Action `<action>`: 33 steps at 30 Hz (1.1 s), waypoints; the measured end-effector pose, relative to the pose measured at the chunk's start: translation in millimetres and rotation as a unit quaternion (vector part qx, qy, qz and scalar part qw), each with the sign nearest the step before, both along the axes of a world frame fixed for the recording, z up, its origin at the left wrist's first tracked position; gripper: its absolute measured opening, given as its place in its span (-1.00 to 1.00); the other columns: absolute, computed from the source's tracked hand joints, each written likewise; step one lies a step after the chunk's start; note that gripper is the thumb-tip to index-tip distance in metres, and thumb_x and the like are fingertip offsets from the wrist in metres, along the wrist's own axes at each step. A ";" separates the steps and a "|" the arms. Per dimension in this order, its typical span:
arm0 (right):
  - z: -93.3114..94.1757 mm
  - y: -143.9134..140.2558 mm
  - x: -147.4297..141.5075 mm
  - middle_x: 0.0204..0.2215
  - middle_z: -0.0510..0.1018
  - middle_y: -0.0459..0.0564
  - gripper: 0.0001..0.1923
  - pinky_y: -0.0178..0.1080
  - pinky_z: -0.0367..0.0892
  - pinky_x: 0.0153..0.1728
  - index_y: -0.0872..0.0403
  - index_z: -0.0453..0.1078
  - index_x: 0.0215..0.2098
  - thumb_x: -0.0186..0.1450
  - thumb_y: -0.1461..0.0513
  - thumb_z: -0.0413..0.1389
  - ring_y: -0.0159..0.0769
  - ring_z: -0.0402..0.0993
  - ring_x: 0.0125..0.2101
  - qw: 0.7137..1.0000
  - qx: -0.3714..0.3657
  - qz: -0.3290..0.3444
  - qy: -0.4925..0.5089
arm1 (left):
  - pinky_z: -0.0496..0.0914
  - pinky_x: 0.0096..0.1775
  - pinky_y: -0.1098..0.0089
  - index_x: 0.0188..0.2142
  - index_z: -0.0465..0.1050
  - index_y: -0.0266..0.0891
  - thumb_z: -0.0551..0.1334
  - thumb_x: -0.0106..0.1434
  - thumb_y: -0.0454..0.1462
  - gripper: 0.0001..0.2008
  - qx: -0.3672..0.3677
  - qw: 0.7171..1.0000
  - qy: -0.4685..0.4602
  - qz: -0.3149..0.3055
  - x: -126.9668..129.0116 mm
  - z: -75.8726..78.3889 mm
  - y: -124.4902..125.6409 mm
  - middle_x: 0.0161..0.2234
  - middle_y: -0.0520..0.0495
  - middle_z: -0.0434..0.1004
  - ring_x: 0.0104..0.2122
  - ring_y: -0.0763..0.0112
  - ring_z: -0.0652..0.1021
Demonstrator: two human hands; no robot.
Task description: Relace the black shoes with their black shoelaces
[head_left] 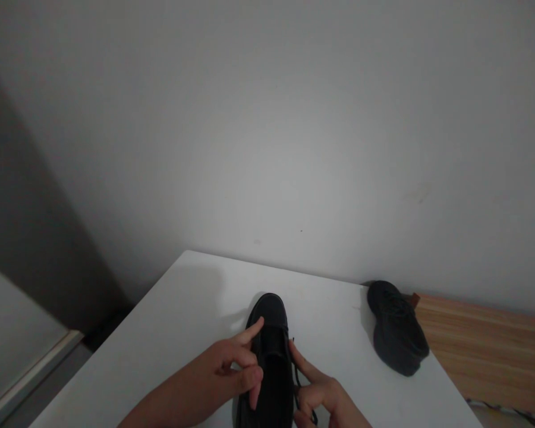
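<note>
A black shoe (271, 307) rests on the white table with its toe pointing away from me and its opening facing up. On its left side is my left hand (234, 371), its index finger laid on the upper near the toe and its other fingers curled at the opening's edge. My right hand (325, 392) is at the shoe's right side, index finger against the upper. A black shoelace (296, 375) hangs along that side and passes among the curled right fingers. The shoe's heel is cut off by the frame's bottom edge.
A second black lace-up shoe (395, 333) sits near the right edge of the white table (191, 285). Behind stands a grey-white wall (276, 148). A wood-grain surface (490, 351) lies beyond the table on the right, with a cord-like strip (508, 411) along its lower edge.
</note>
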State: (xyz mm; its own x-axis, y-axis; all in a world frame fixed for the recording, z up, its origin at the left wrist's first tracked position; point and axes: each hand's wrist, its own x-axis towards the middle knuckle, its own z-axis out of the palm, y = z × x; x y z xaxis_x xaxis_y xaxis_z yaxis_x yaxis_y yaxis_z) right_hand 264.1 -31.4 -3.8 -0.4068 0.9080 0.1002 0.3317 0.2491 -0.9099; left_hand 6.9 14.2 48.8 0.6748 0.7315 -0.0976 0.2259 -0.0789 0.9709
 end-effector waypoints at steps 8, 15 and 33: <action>49.4 10.8 2.9 -0.44 0.61 0.03 -0.54 -0.19 0.37 -0.21 0.02 0.51 -0.46 0.42 -0.05 0.01 -0.18 0.54 -0.33 0.992 0.016 -0.094 -0.086 | 0.32 -0.19 0.37 -0.47 0.40 -0.17 0.08 0.42 -0.02 -0.59 0.103 0.982 0.012 0.157 -1.7 16.3 -2.8 -0.33 0.02 0.38 -0.30 0.35 0.45; 84.0 15.4 -24.5 -0.60 0.39 -0.11 -0.51 -0.33 0.14 -0.53 0.08 0.50 -0.37 0.40 -0.11 0.01 -0.38 0.27 -0.55 0.999 -0.045 -0.026 0.008 | 0.33 -0.27 0.41 -0.49 0.42 -0.22 0.05 0.44 -0.05 -0.56 0.062 0.992 -0.088 0.063 24.6 32.8 -1.1 -0.38 -0.03 0.47 -0.31 0.34 0.49; 54.0 70.4 -46.6 -0.51 0.54 -0.10 -0.69 -0.31 0.29 -0.41 0.08 0.58 -0.37 0.26 -0.01 0.27 -0.36 0.37 -0.48 0.978 -0.066 -0.039 0.192 | 0.32 -0.38 0.40 -0.40 0.59 -0.27 0.14 0.33 0.13 -0.47 0.002 0.988 -0.146 0.048 20.9 34.7 25.2 -0.51 0.00 0.45 -0.49 0.42 0.46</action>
State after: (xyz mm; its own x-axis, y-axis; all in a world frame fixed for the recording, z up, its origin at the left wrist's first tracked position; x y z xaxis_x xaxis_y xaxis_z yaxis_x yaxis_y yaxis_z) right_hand 217.5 39.0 50.2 -0.2915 0.9501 0.1113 -0.0275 0.1079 -0.9938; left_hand 27.8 39.4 83.5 0.6020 0.7930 0.0934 -0.0566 -0.0743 0.9956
